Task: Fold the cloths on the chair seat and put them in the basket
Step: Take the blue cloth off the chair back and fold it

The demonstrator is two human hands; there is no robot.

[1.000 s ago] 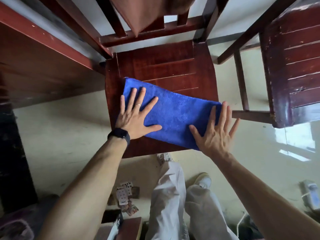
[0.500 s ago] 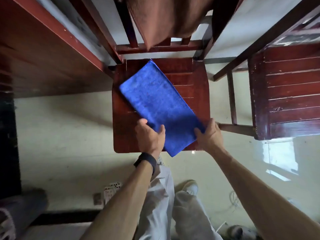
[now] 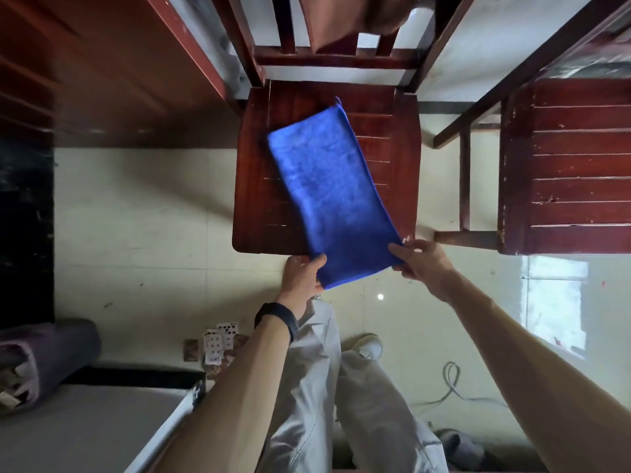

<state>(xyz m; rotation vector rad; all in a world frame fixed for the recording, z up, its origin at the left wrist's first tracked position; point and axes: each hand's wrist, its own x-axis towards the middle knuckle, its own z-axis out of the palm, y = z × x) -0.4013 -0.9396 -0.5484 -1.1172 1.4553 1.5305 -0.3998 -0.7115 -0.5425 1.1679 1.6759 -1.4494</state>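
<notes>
Trousers [image 3: 307,387] fill the foreground. Left hand [image 3: 302,276] and right hand [image 3: 423,264] each pinch a near corner of the folded blue cloth [image 3: 327,186], which lies lengthwise on the chair seat [image 3: 259,199] and overhangs its front edge; fingers beneath are hidden. Brown fabric [image 3: 345,22] beyond is cut off.
</notes>
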